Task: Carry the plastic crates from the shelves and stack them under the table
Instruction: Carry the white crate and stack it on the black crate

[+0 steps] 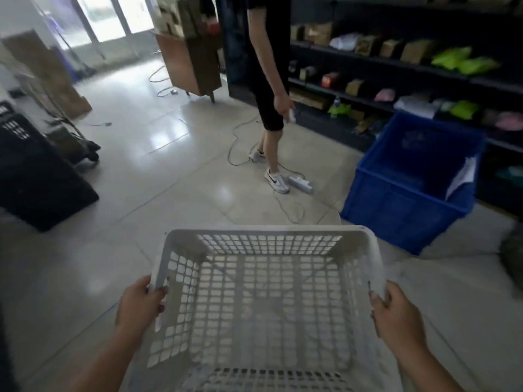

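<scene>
Gripping opposite side rims, the left hand [139, 304] and right hand [396, 315] are closed on the white perforated plastic crate [263, 301], held empty between them above the tiled floor [158, 193]. No readable writing. A blue solid-walled plastic crate [410, 188] sits far right beside dark shelves [396, 80].

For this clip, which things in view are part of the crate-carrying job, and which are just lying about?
Part of the job:
white crate, held by the left hand and right hand
blue crate on the floor by the shelves

Lying about:
power strip and cable
black crates
cardboard box
</scene>
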### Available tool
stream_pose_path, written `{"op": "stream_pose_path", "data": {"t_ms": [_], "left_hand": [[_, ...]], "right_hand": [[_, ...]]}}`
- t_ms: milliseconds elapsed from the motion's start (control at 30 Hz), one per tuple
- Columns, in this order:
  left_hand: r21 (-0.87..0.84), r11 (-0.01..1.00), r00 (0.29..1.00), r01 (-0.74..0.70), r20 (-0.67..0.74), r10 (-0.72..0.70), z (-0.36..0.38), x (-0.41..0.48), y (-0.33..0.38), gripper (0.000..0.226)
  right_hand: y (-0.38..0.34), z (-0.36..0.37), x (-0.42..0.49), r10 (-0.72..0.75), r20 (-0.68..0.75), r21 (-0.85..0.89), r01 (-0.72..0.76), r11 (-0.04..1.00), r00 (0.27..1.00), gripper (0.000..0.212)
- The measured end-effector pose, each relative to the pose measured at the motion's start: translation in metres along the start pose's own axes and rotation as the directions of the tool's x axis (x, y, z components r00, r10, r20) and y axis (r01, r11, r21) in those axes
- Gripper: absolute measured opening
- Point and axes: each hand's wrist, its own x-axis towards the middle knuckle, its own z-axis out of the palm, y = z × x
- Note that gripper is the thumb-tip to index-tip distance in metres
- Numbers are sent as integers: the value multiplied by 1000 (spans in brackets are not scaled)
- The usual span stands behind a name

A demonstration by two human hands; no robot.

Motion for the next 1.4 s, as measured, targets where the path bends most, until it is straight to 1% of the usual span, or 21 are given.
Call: {"op": "stream_pose_path", "data": {"t_ms": [133,167,233,267,367,500,600,733,833,933,1033,1200,1333,1400], "left_hand": [[-87,993,994,75,-71,-82,-118,20,-19,9],[-95,991,991,97,-87,-106,-147,29,-24,15],[-137,984,984,116,-117,-133,-202,49,-33,32],[-159,982,983,100,-135,-122,-229,58,-36,38],[-187,982,981,31,-184,-66,-307,82,-41,36],[-209,978,962,-5,-269,-53,-398,101,-50,38],[-186,983,941,5,-331,-67,-456,115,-61,41],[-151,988,905,29,-415,-90,-513,143,-82,40],[-181,977,864,111,-467,-185,-551,175,-98,46],[-187,970,805,155,-545,-234,-588,216,-113,52],[-234,955,737,184,-610,-292,-622,259,-124,53],[-266,947,648,181,-692,-318,-672,335,-132,51],[-306,932,627,195,-692,-358,-706,395,-151,47],[-337,924,624,180,-687,-372,-728,443,-169,55]], "right_hand": [[-125,11,-37,-159,35,-11,159,987,987,25],[-154,18,-46,-188,45,-10,188,982,981,29],[-209,36,-60,-232,62,-19,234,972,971,33],[-236,47,-67,-253,70,-28,256,966,965,33],[-309,82,-89,-325,86,-35,329,944,942,28],[-396,133,-117,-410,98,-14,413,910,907,14],[-456,174,-128,-480,116,59,477,877,869,22],[-537,232,-128,-555,146,90,548,832,819,23],[-602,286,-117,-605,198,94,599,795,771,20],[-672,348,-102,-663,233,150,647,748,712,11],[-744,409,-85,-704,282,204,677,707,651,5],[-860,495,-69,-741,338,254,702,666,580,10],[-931,551,-59,-768,346,274,725,631,538,11],[-977,591,-53,-780,354,264,745,612,516,12]]}}
